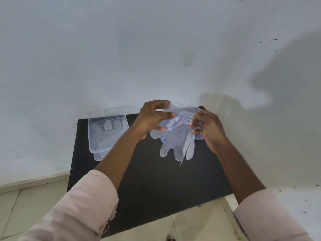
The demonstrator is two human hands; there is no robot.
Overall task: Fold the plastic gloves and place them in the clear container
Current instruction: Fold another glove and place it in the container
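Plastic glove, unfolded, was held by its cuff between the left hand and right hand, both pinched on it, fingers hanging over a black table, probably for folding; left of the left hand stood the clear container, against a white wall.

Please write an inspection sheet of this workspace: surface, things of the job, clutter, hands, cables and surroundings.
Surface: black table, bare in front.
Job's things: clear container at the table's far left, open, with at least one glove inside, unfolded as far as can be seen; held glove hangs fingers-down above the table. Something pale lies beneath it, unclear what.
Clutter: nothing seen.
Hands: left hand and right hand each pinch the held glove near its cuff.
Cables: nothing seen.
Surroundings: white wall with small dark marks; tiled floor.
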